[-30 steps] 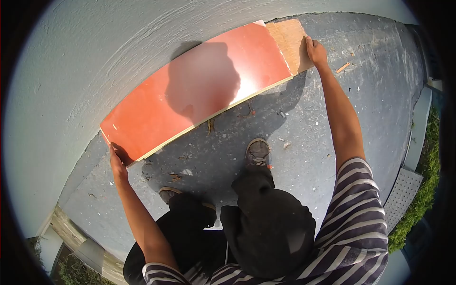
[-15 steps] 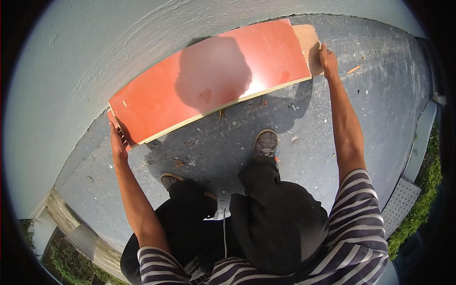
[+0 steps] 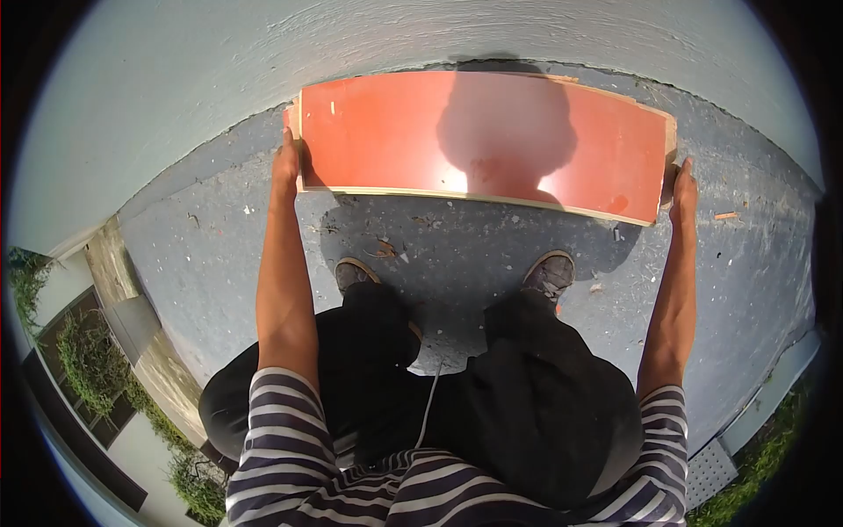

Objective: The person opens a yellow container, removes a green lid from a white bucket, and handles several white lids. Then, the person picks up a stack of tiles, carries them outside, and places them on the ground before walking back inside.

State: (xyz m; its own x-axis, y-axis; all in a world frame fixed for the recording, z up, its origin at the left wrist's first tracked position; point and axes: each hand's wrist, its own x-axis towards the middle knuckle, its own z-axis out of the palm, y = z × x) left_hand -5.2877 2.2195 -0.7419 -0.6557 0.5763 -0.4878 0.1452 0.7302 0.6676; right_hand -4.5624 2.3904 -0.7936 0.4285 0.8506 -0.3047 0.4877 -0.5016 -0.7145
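A stack of wooden boards (image 3: 378, 132) with a glossy orange-red top and pale wooden edges lies crosswise in front of me. My left hand (image 3: 285, 162) is closed against the left end of the stack, its thumb up and its fingers mostly hidden behind the wood. At the other end, my right hand (image 3: 684, 191) grips the boards, and its fingertips are out of sight. A lower board juts out slightly past the top one on the right. The shadow of my head falls across the orange surface.
A pale rough wall (image 3: 219, 79) rises just behind the boards. Wood chips and dry leaves litter the grey floor (image 3: 202, 255). My shoes (image 3: 551, 274) stand near the stack. A perforated metal plate (image 3: 709, 474) and plants lie at the lower right, with more plants at left.
The boards' left end has swung away from me toward the wall, and their right end has come nearer, so the stack lies squarer to my body. Both hands have stayed at its ends.
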